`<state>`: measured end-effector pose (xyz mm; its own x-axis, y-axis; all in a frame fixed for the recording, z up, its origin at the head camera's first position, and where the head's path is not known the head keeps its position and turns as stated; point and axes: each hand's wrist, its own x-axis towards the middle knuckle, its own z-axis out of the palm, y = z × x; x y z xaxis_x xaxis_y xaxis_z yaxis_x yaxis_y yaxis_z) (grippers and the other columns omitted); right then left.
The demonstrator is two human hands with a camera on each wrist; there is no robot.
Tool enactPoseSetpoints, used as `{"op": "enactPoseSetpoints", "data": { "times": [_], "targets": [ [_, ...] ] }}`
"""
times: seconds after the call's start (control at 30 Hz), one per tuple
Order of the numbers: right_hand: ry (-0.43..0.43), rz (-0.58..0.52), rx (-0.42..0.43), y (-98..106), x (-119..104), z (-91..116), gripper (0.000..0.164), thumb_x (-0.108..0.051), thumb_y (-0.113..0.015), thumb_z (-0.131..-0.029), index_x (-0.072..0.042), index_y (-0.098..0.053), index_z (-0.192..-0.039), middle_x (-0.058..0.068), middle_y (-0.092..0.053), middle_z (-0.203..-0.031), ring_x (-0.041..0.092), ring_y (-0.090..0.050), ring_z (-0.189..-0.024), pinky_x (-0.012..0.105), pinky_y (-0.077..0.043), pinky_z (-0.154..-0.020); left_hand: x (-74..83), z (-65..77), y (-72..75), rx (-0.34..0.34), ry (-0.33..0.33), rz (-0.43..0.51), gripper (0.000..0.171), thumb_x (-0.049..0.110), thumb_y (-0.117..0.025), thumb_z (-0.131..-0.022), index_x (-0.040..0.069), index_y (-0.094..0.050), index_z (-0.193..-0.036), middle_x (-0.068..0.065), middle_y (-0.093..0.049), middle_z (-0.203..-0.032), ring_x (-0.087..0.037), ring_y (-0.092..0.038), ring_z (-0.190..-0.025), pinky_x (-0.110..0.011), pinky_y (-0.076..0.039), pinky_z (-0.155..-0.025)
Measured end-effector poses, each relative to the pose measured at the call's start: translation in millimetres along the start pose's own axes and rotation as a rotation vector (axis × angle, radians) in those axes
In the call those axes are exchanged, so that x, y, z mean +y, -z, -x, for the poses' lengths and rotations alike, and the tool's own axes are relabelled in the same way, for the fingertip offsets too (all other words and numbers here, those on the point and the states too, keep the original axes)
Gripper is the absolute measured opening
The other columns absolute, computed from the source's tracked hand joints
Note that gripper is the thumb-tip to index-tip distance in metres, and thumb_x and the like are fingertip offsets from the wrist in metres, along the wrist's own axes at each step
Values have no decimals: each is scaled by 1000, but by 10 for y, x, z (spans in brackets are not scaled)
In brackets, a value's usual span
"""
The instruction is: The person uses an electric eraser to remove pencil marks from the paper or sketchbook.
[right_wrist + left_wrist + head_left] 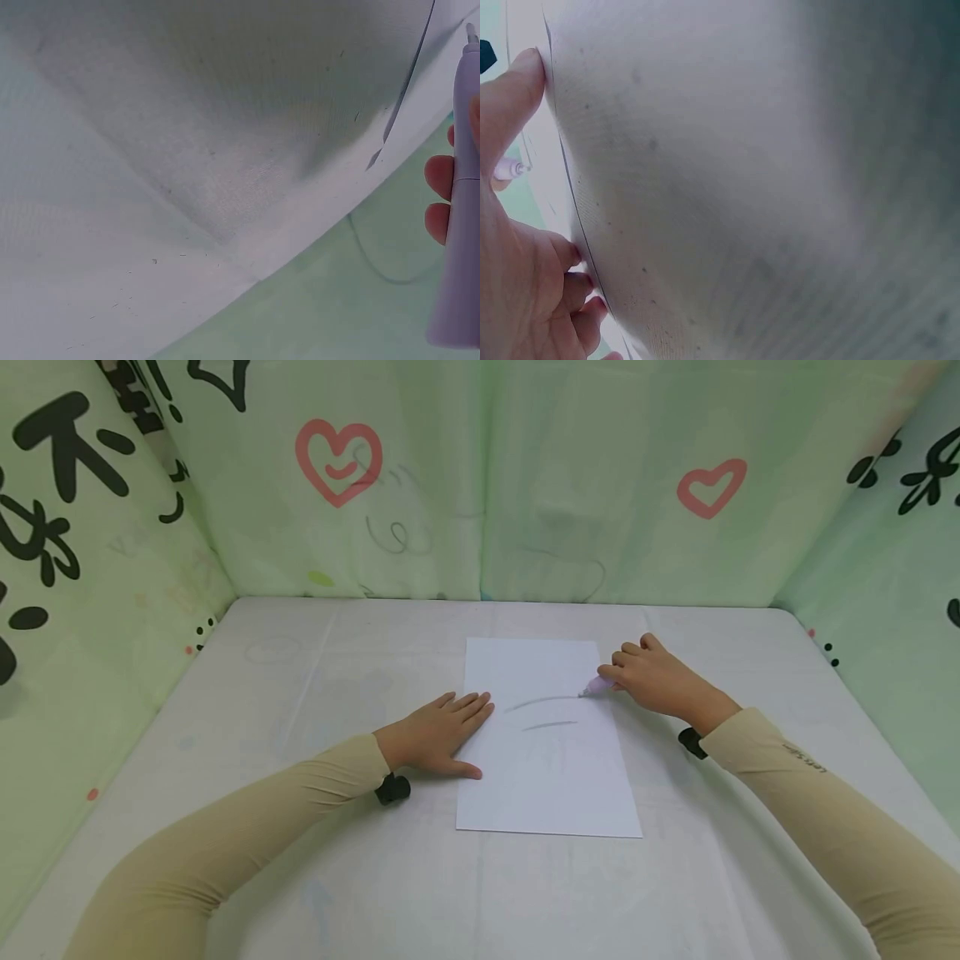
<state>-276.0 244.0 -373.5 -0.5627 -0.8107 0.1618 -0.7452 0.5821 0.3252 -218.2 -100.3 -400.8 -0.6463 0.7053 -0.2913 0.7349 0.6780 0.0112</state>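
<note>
A white sheet of paper point(547, 785) lies on the table, bearing two thin grey lines, the upper one slightly curved. My left hand point(438, 735) rests flat at the sheet's left edge, fingers straight and thumb spread. In the left wrist view that hand point(525, 277) shows along the paper's edge. With my right hand point(651, 678) I grip a light purple marker point(597, 686) over the sheet's right edge. Its tip is right at the right end of the upper line. The right wrist view shows the marker's thick body point(461, 247) with fingertips point(439, 177) curled round it.
A white cloth covers the table point(360, 652). Pale green curtains point(585, 460) with red hearts and black marks stand behind it and at both sides. Dark wrist devices point(392, 789) sit beneath both beige sleeves.
</note>
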Motion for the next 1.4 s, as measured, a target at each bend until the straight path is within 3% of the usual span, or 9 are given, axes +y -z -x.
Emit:
{"op": "enactPoseSetpoints", "data": {
  "times": [1.07, 1.4],
  "targets": [
    [-15, -10, -46, 16, -5, -21, 18, -9, -73, -78, -11, -63, -93, 8, -63, -80, 26, -54, -76, 43, -38, -74, 1, 30, 43, 3, -13, 6, 96, 67, -44, -87, 6, -8, -151, -10, -7, -159, -25, -11, -147, -45, -13, -119],
    [3, -14, -11, 0, -8, -18, 19, -8, -75, -77, -11, -63, -91, 7, -61, -77, 24, -53, -73, 41, -38, -74, 1, 24, 28, -4, -8, 13, 96, 67, -44, -87, 6, -7, -152, -10, -7, -160, -25, -11, -148, -45, -12, -119]
  ]
}}
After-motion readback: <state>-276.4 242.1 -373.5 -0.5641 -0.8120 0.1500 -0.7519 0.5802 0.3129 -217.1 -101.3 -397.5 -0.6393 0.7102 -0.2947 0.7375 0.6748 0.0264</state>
